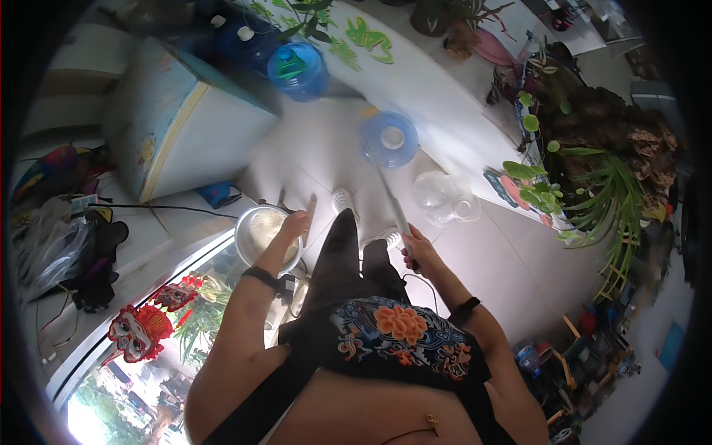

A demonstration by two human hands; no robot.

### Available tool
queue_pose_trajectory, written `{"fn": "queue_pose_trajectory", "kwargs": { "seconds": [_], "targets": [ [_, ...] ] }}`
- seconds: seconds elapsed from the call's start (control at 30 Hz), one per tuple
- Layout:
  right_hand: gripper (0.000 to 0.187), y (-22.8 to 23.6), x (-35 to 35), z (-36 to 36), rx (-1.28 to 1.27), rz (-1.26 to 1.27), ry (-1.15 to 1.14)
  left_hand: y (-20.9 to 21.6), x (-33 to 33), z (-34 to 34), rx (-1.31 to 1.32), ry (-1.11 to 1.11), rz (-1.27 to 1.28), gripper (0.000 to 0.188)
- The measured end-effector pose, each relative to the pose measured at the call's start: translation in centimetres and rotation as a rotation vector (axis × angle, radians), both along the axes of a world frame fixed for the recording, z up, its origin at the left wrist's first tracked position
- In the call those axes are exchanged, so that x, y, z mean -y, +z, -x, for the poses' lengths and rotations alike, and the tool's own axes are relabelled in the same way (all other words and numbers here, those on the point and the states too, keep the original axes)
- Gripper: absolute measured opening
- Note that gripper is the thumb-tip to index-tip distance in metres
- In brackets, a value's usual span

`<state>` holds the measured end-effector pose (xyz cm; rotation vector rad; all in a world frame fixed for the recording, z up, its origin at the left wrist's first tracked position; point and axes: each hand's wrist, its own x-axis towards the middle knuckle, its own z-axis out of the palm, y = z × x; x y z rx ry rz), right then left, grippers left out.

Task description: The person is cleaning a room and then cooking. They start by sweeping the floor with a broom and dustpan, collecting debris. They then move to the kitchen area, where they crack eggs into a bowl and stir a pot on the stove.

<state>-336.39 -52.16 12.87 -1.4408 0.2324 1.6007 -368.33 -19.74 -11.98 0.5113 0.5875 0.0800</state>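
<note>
My right hand (419, 251) is closed round the grip of a long, thin pale wand (397, 209). The wand slants forward, and its far end overlaps a translucent blue water jug (400, 152) with a white cap. I cannot tell whether they touch. To the left, my left hand (297, 222) is closed at the right rim of a silver metal pot (242, 245) with pale, grainy contents (265, 228). A short brown bar (310, 211) stands beside its fingers. What those fingers hold is hidden.
A clear plastic jug (441, 199) lies right of the blue one. Another blue container (298, 78) stands behind. A white cabinet (200, 122) is at left, and potted plants (593, 178) line the right. A dark cable (167, 208) runs to the pot. My shoes (341, 200) are between my hands.
</note>
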Motion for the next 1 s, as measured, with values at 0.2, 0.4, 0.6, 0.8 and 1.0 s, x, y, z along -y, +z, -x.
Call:
{"fn": "queue_pose_trajectory", "kwargs": {
  "seconds": [0.2, 0.4, 0.6, 0.8, 1.0],
  "targets": [
    [0.046, 1.8, 4.1, -2.9, -0.29, 0.121, 0.005, 10.4, 1.7, -4.5, -0.63, -0.42, -0.681, 0.036],
    [0.05, 7.0, 6.3, -2.4, -0.423, 0.085, 0.031, 14.1, 2.3, -5.0, -0.9, -0.312, -0.757, 0.036],
    [0.051, 9.9, 5.0, -2.1, -0.288, 0.062, 0.048, 13.5, 2.2, -5.6, -0.812, -0.308, -0.757, 0.039],
    [0.029, 7.0, 2.2, -4.2, -0.46, 0.14, -0.123, 10.1, 1.8, -5.8, -0.724, -0.235, -0.752, 0.036],
    [0.026, 11.4, 3.4, -5.7, -0.407, 0.128, -0.05, 10.8, -0.3, -11.5, -0.722, -0.273, -0.779, 0.029]
  ]
}}
